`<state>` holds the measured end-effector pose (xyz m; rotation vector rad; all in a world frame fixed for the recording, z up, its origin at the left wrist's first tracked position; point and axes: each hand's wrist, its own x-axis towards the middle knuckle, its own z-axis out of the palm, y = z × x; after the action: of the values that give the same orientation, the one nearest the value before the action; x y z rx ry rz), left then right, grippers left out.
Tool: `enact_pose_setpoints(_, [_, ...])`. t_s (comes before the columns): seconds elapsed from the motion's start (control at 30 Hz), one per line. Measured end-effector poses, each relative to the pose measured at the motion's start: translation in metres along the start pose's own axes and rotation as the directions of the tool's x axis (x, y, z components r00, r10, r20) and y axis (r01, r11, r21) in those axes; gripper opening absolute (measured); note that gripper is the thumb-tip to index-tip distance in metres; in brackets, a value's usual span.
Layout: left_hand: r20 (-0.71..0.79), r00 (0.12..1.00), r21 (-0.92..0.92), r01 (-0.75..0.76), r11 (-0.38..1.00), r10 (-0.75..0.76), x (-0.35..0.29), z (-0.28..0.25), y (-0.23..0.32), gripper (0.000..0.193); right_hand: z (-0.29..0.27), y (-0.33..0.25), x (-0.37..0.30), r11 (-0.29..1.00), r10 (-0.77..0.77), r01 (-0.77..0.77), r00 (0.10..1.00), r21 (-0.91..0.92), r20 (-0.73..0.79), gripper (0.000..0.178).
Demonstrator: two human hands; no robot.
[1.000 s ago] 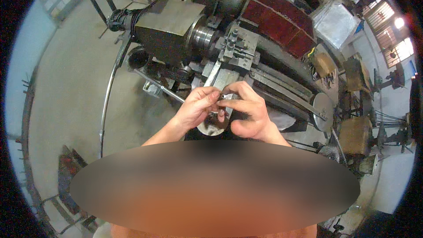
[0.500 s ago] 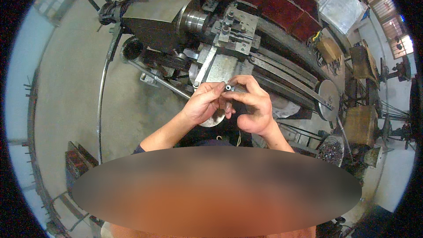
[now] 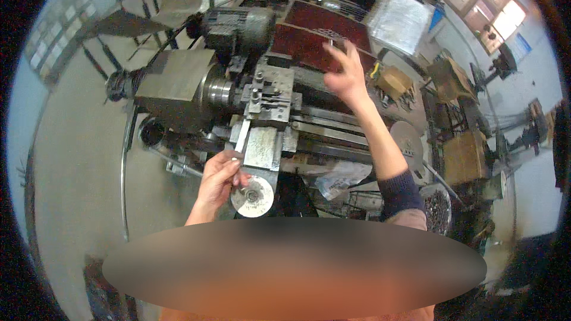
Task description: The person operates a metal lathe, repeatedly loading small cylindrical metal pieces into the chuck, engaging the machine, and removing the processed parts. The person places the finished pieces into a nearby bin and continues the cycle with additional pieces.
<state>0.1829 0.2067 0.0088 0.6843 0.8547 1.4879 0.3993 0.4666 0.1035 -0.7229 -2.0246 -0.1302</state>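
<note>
Over the dark red board behind the lathe, my right hand reaches out with its fingers spread apart. Near its fingertips is a small pale metal piece, which does not look pinched. Several small metal pieces lie together on the board just beyond. My left hand is closed beside the round handwheel, thumb against fingers. A tiny pale spot shows at its fingertips, too small to name. Just above that hand, a flat metal lever runs up to the tool post.
The lathe's headstock and chuck stand to the left, a motor behind them. Lathe rails pass under my right forearm. On the right are a cardboard box, a silvery wrapped block and a bin of metal bits.
My hands, together around a small hollow metal cylinder before, have parted. The right has stretched far up to the red board; the left has moved down and left, near the handwheel. The view has shifted.
</note>
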Motion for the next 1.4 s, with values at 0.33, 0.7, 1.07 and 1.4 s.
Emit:
enact_pose_setpoints(0.33, [-0.203,0.954,0.568,-0.07,0.82,0.222,0.017,-0.092,-0.021,0.024,-0.093,-0.156,-0.055,0.715,-0.601,0.453,0.788,0.532,0.136,0.026])
enact_pose_setpoints(0.7, [-0.144,0.961,0.922,0.043,0.386,0.235,0.027,-0.088,-0.038,0.021,-0.208,-0.154,-0.089,0.855,-0.438,0.432,0.898,0.286,-0.048,0.02])
enact_pose_setpoints(1.07, [-0.163,0.959,0.947,0.085,0.309,0.233,0.042,-0.115,-0.046,0.024,-0.28,0.015,-0.418,0.327,0.943,-0.802,0.312,-0.499,0.115,0.026])
enact_pose_setpoints(1.4, [-0.155,0.979,0.949,0.11,0.296,0.13,0.043,-0.118,-0.043,0.023,-0.212,0.021,-0.551,-0.069,0.983,-0.747,-0.166,-0.661,0.085,0.03])
